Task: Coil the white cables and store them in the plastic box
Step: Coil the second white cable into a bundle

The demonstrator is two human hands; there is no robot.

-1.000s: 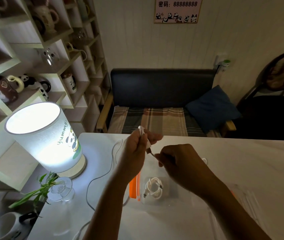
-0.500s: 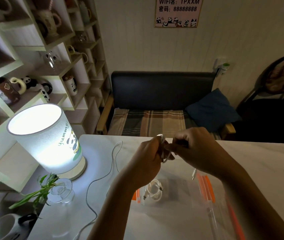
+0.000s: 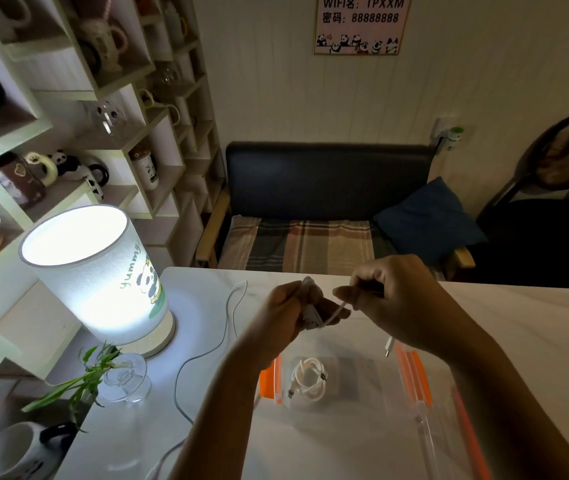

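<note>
While the left hand (image 3: 288, 311) grips a small bundle of thin white cable (image 3: 311, 311) above the pale marble-look table (image 3: 518, 327), the right hand (image 3: 394, 299) pinches a strand of that same cable just beside it, the strand running taut between them. Below the hands, a clear plastic box with orange clips (image 3: 356, 393) sits open on the table, a second coiled white cable (image 3: 309, 377) lying inside. A lit cylindrical panda lamp (image 3: 99, 282) stands to the left.
</note>
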